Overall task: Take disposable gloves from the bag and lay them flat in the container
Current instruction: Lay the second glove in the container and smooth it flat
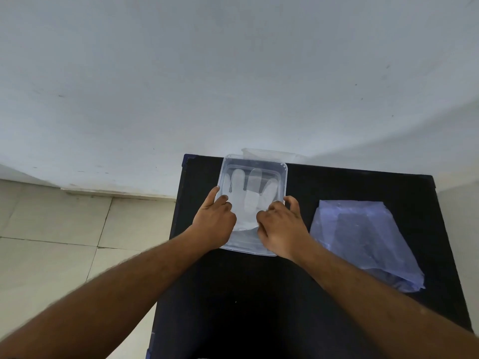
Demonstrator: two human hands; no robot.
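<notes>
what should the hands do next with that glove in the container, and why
Probably press the glove's cuff end flat. Its fingers already lie spread in the clear container, while the left hand and right hand rest on its near end. The bag lies untouched to the right.

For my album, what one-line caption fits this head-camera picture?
Both bare hands, left hand and right hand, flatten a translucent disposable glove inside a clear plastic container; a bluish plastic bag lies beside.

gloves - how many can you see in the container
1 that I can make out: a clear glove lies flat in the container, fingers pointing away, with the left hand and right hand pressing on its cuff end. More may be stacked beneath; the clear layers hide it.
</notes>
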